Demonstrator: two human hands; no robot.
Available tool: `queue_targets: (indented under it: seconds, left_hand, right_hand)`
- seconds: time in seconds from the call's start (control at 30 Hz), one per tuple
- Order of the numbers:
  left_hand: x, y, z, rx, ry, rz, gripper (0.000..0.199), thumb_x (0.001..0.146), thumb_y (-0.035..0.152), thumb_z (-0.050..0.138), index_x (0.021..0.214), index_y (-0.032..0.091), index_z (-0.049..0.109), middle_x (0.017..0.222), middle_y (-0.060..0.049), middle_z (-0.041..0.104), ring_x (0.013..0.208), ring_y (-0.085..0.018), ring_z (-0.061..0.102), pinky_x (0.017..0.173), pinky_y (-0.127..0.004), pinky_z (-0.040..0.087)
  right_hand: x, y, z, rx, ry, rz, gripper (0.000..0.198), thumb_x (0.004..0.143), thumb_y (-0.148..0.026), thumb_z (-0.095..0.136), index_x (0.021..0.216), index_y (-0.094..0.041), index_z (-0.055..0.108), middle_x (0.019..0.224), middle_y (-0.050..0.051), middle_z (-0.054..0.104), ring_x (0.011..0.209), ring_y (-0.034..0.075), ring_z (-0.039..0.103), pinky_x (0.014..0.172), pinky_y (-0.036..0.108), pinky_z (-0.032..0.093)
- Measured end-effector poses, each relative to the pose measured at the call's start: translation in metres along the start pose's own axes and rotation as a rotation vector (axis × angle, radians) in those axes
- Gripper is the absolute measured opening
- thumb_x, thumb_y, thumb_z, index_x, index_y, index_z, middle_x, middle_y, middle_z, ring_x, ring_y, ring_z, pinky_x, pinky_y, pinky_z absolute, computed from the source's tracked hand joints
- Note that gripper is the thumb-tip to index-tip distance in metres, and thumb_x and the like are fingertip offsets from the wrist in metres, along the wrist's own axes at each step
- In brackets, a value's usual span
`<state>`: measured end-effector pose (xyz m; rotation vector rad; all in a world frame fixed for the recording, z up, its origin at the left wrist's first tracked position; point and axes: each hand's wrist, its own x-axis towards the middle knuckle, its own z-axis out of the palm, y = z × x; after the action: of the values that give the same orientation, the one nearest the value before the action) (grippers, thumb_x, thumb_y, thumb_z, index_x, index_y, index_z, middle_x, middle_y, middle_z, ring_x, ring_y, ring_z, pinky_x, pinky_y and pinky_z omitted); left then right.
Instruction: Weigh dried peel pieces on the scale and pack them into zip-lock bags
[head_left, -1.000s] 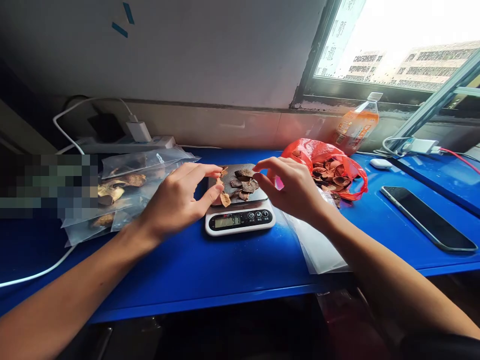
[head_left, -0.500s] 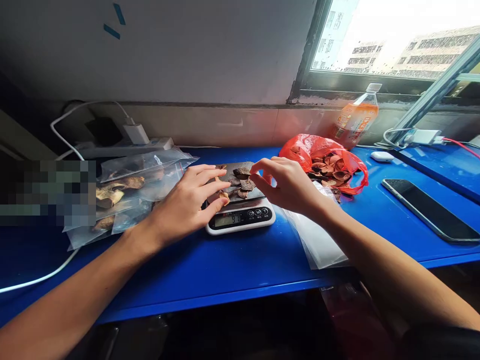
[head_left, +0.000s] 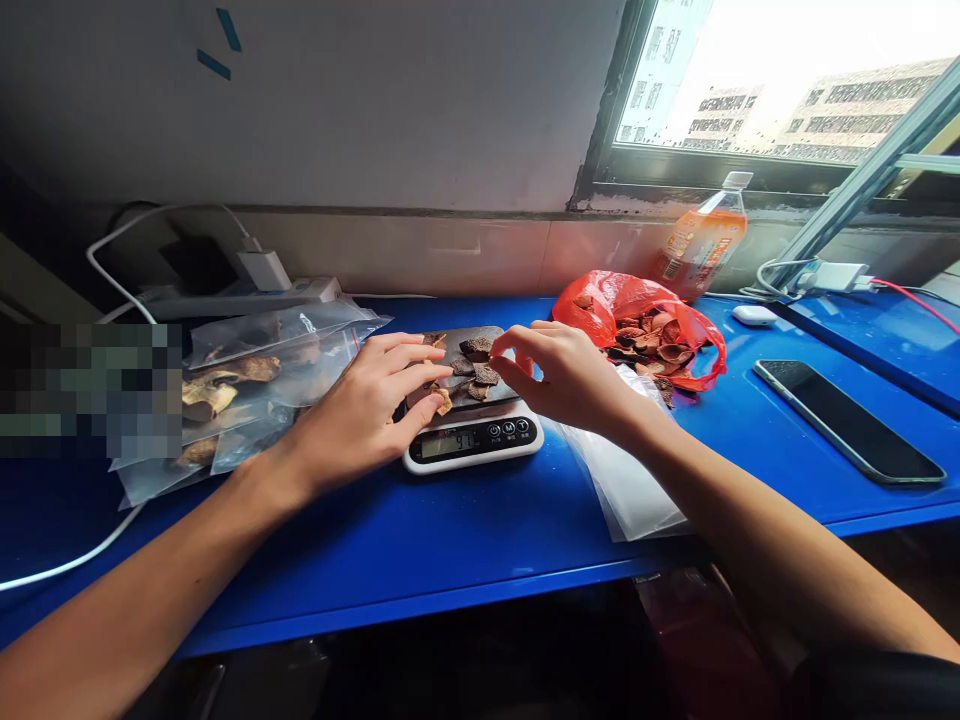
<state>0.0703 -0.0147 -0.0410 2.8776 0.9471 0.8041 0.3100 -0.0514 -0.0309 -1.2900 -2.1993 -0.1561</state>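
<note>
A white digital kitchen scale (head_left: 472,455) sits on the blue table, and its display looks like 97. Several dried, curled, peel-like pieces lie on its dark plate, some dark and pebbled, others tan. My left hand (head_left: 367,400) is over the plate's left side with fingers spread; its thumb is by a tan piece (head_left: 442,401). From the right, my right hand (head_left: 566,370) reaches in with thumb and forefinger pinched at the edge of a dark dried peel piece (head_left: 475,348). My fingers partly cover the plate.
At left lie clear zip bags (head_left: 300,330) with dried pieces. A red plastic bag (head_left: 600,295) of brown pieces, an orange drink bottle (head_left: 709,245), clear bags (head_left: 637,495) and a phone (head_left: 847,420) are at right. Behind the zip bags stands a power strip (head_left: 319,290).
The whole view has shifted slightly, so things appear a little farther left. Both hands keep nearly the same pose over the scale, and its reading looks unchanged.
</note>
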Motion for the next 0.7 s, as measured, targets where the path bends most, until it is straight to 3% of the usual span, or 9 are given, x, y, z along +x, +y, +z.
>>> queue_targets:
  seconds: [0.47, 0.7]
  left_hand:
    - [0.0000, 0.0006, -0.0016, 0.020, 0.060, 0.055, 0.034, 0.095, 0.034, 0.052, 0.107, 0.012, 0.074, 0.113, -0.013, 0.072, 0.119, -0.030, 0.055, 0.107, -0.048, 0.045]
    - [-0.0026, -0.0015, 0.0004, 0.040, -0.004, 0.087, 0.032, 0.095, 0.037, 0.054, 0.110, 0.019, 0.076, 0.124, -0.010, 0.071, 0.127, -0.033, 0.051, 0.108, -0.055, 0.043]
  right_hand:
    - [-0.0004, -0.0010, 0.0005, 0.001, -0.041, 0.006, 0.019, 0.096, -0.026, 0.055, 0.096, -0.014, 0.069, 0.078, 0.006, 0.068, 0.068, 0.015, 0.054, 0.068, 0.027, 0.037]
    - [-0.0007, -0.0004, 0.0012, -0.008, -0.037, -0.009, 0.017, 0.096, -0.024, 0.054, 0.091, -0.015, 0.067, 0.076, 0.006, 0.066, 0.068, 0.014, 0.053, 0.067, 0.026, 0.035]
